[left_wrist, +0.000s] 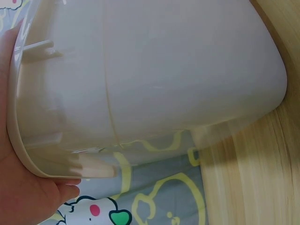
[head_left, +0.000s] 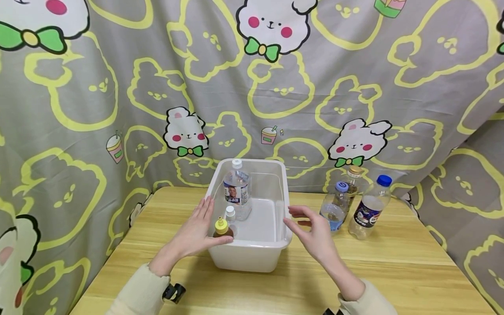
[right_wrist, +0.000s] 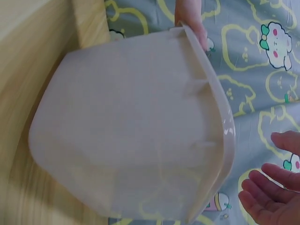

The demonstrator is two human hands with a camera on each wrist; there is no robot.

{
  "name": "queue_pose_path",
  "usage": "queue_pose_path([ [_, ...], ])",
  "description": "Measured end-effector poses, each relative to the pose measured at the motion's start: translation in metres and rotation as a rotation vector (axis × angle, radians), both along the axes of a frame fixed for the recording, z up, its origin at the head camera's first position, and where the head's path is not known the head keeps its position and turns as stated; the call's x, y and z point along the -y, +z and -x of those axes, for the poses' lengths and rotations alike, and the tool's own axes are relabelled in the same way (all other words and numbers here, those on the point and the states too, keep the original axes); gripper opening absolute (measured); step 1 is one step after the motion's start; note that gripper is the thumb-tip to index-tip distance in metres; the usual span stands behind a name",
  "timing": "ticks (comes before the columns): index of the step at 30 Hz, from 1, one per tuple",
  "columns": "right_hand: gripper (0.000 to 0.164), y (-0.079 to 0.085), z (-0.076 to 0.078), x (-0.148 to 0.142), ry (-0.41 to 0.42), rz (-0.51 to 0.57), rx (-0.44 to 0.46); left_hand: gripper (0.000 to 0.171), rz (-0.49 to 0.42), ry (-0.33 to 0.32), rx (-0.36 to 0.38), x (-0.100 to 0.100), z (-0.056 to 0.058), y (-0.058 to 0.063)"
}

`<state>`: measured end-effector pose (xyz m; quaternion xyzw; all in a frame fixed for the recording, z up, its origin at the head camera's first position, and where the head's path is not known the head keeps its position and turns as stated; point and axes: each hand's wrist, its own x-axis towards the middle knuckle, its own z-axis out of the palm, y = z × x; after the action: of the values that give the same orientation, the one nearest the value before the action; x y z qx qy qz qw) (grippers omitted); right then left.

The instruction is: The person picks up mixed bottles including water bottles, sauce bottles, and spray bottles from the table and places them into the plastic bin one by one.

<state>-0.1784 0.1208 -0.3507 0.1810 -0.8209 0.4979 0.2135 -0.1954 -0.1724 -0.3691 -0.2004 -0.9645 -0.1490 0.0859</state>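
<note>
A white plastic basin (head_left: 248, 259) stands on the table. My left hand (head_left: 193, 229) rests on its near left corner, fingers straight along the left rim and thumb across the near rim; the left wrist view shows this hand (left_wrist: 23, 192) against the rim. Beside the right rim is my right hand (head_left: 313, 227), with fingers spread and loosely bent. In the right wrist view this hand (right_wrist: 274, 192) is apart from the basin and holds nothing. Inside the basin stand a clear plastic bottle (head_left: 237, 192), a small white-capped bottle (head_left: 230, 213) and a brown bottle with a yellow nozzle cap (head_left: 222, 225), partly hidden by the rim.
Right of the basin stand a blue-capped bottle with a dark label (head_left: 368, 214), a clear bottle with a light-blue cap (head_left: 334, 209) and a gold-capped bottle (head_left: 354, 173) partly behind it. A patterned curtain (head_left: 236, 96) hangs behind the wooden table (head_left: 393, 271).
</note>
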Motion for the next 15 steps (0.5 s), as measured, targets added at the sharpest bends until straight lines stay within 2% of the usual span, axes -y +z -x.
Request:
queue_pose_path([
  [3,0.025,0.001,-0.002,-0.006,-0.032,0.011,-0.014,0.11,-0.002,0.0,0.004,0.0,0.0,0.0],
  [10,0.023,0.017,-0.015,-0.013,-0.125,0.007,-0.043,0.111,-0.004,0.002,0.009,0.0,0.001,-0.001],
  [13,0.023,0.014,-0.012,-0.02,-0.16,0.004,-0.036,0.111,-0.007,0.003,0.004,0.001,0.0,-0.001],
  [15,0.023,0.006,-0.006,-0.028,-0.177,0.01,-0.038,0.111,-0.006,0.002,-0.002,0.0,0.0,-0.001],
])
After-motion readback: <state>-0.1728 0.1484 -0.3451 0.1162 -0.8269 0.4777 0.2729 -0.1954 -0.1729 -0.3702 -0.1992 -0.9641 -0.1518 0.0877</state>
